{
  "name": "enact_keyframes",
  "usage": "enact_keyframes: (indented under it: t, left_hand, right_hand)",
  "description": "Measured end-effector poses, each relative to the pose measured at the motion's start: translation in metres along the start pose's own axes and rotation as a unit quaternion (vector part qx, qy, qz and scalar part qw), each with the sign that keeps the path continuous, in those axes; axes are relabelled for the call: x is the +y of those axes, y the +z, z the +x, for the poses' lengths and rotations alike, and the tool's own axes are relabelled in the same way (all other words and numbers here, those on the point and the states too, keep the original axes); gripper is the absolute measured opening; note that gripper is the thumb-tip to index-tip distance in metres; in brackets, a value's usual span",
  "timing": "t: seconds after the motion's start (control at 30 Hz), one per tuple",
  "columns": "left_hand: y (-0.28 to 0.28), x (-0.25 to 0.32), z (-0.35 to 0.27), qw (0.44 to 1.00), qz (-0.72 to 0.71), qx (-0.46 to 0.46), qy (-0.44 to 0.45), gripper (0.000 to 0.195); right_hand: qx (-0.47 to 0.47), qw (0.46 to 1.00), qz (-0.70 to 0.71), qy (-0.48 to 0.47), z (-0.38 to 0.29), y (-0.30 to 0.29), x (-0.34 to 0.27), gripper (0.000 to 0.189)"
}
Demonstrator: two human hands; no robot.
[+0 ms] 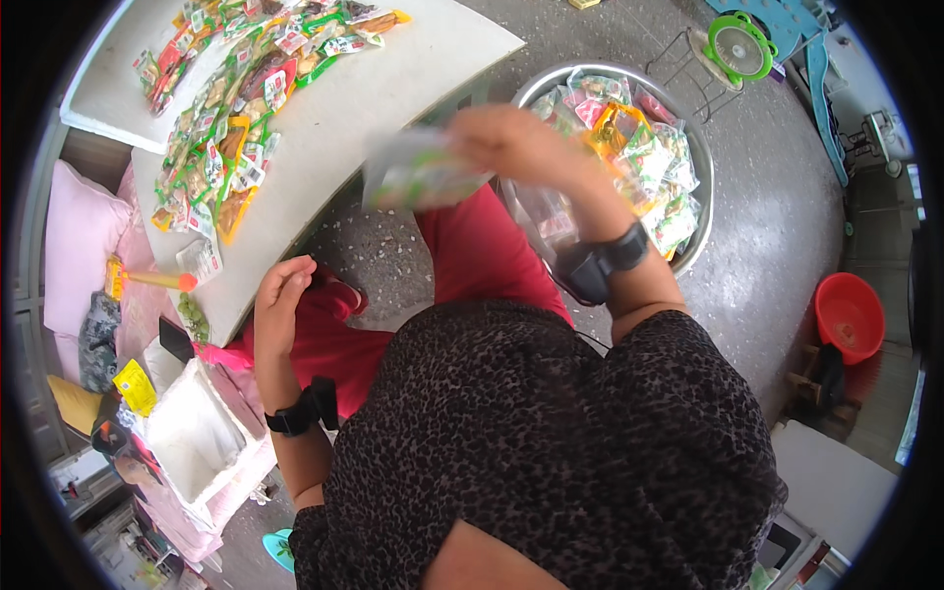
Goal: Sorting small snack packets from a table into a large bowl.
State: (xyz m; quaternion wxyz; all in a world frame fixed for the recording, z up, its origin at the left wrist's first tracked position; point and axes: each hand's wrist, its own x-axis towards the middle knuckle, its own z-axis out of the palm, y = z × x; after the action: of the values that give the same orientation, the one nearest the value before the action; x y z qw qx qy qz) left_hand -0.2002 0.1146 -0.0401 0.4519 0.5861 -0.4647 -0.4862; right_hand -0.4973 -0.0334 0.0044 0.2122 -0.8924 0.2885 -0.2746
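My right hand (pixel 501 144), blurred by motion, grips a clear plastic packet (pixel 417 173) with green on it, between the table and a large metal basin. The basin (pixel 704 214) holds a heap of packaged food packets (pixel 649 158). Near the table's front edge, my left hand (pixel 284 295) is raised with fingers slightly curled and nothing visible in it. Many green, red and orange food packets (pixel 221 140) lie in a long heap on the pale table (pixel 346 110). One whitish packet (pixel 200 259) lies nearer the table's left end.
A white foam box (pixel 195 435) stands at lower left, near green grapes (pixel 193 317) and a pink pillow (pixel 85 236). Behind the basin, a green fan (pixel 740 50) rests on a stool. A red plastic basin (pixel 848 317) is at far right. My legs are beside the table.
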Motion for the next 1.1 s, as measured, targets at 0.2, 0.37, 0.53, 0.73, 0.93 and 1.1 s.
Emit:
enact_keyframes:
  t: [0.2, 0.37, 0.53, 0.73, 0.93, 1.1]
  left_hand:
    - [-0.026, -0.052, -0.007, 0.988, -0.020, 0.076, -0.130, 0.022]
    - [-0.039, -0.069, -0.019, 0.983, 0.001, 0.111, -0.148, 0.022]
    - [-0.046, -0.068, -0.034, 0.977, -0.009, 0.172, -0.122, 0.021]
    - [-0.067, -0.068, -0.055, 0.979, 0.011, 0.200, -0.038, 0.018]
    - [-0.088, -0.039, -0.097, 0.849, 0.337, 0.405, 0.020, 0.022]
    - [-0.113, -0.039, -0.110, 0.677, 0.528, 0.509, 0.061, 0.020]
  right_hand:
    - [0.056, 0.972, 0.082, 0.213, -0.033, -0.042, 0.103, 0.012]
    - [0.028, 0.956, -0.063, 0.284, -0.052, -0.048, 0.176, 0.018]
    - [-0.078, 0.898, -0.276, 0.334, -0.107, 0.008, 0.232, 0.020]
    - [-0.155, 0.922, -0.176, 0.309, -0.122, 0.077, 0.225, 0.020]
    - [0.076, 0.983, -0.005, 0.169, -0.034, 0.094, 0.126, 0.022]
    - [0.097, 0.994, -0.050, 0.031, -0.009, 0.124, 0.092, 0.026]
